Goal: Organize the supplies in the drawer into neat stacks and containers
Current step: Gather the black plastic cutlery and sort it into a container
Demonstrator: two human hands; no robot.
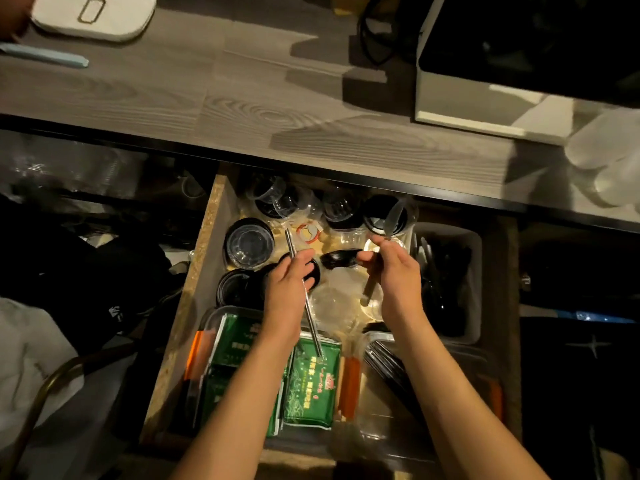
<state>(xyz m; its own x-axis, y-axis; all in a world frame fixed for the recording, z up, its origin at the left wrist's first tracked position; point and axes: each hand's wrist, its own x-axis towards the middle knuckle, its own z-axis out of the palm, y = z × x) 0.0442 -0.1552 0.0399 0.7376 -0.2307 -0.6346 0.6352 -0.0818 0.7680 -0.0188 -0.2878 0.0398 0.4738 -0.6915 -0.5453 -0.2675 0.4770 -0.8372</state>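
The drawer (207, 251) is pulled open below the counter. My left hand (289, 285) grips a long metal straw or chopstick (313, 327) that slants from the cups down over the green packets (311, 379). My right hand (394, 268) pinches a clear plastic spoon (394, 216) upright, and a small stick-like piece (369, 289) hangs under its palm. A small black object (341, 258) lies between both hands. Black sauce cups with clear lids (247, 242) fill the drawer's back and left.
A grey bin of dark cutlery (446, 282) sits at the drawer's right. A clear tray (384, 362) with dark utensils lies at the front right. On the counter above are a white box (460, 95), a white pad (93, 15), and frosted cups (609, 161).
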